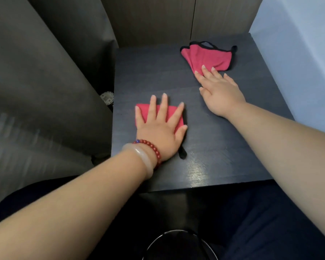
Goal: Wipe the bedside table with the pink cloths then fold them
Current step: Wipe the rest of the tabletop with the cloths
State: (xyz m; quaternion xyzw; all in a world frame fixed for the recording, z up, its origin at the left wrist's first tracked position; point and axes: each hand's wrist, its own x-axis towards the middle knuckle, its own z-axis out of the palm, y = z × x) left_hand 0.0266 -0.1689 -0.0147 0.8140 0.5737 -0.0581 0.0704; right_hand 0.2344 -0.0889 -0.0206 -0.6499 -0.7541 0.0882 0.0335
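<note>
Hands (160, 131) (220, 94) flat on pink cloths (170, 114) (208, 57)

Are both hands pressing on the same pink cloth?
No, the left hand lies flat on the near cloth, while the right hand touches the near edge of the far cloth.

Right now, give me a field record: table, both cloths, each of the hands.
table: dark wood top, glare near the front edge
near cloth: pink, small and compact, front left of the top, mostly covered by the palm
far cloth: pink with black trim, back right, layers overlapping unevenly
left hand: flat, fingers spread, pressing on near cloth
right hand: fingers straight, fingertips on the near edge of far cloth, palm over bare table
left wrist: red bead bracelet and pale bangle
</note>
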